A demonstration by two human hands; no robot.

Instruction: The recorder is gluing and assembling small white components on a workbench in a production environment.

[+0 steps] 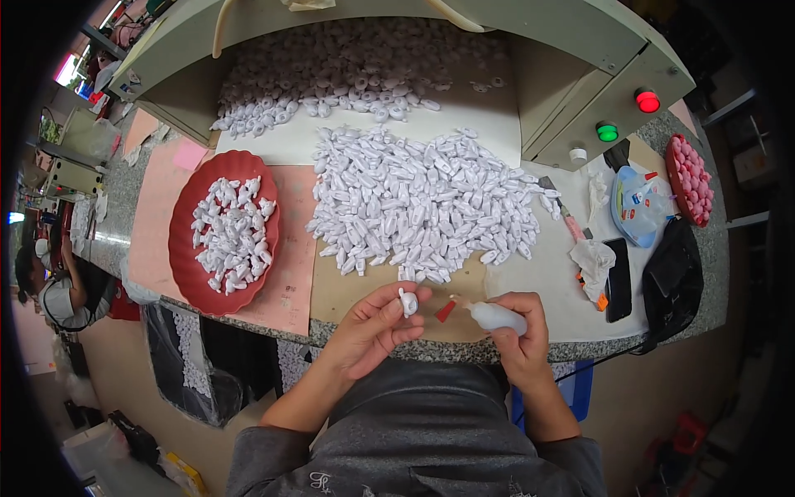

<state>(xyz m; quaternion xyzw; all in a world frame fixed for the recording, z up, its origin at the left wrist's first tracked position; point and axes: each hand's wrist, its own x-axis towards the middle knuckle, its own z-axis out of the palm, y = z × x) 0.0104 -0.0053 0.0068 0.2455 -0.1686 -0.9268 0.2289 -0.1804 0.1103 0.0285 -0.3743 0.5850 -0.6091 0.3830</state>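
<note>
holding: your left hand (377,321) pinches one small white plastic piece (407,302) between thumb and fingertips, raised at the bench edge so its end faces the nozzle.
right hand: your right hand (520,331) is wrapped snugly round a small white squeeze bottle (497,316), tipped sideways so its red nozzle (445,311) points toward 9 o'clock, just beside the piece; whether they touch you cannot tell.
main pile: the big heap of white pieces (422,207) lies at 12 o'clock from your hands, close enough to draw from with a short reach.
red tray: the red scalloped tray (186,248), at 10 o'clock, holds a smaller separate batch of pieces, kept apart from the heap.
back heap: more pieces (356,74) sit under the machine hood at 12 o'clock, well apart.
right side: a crumpled rag (593,261) and a black phone (616,277) rest at 2 o'clock, out of the working space.
</note>
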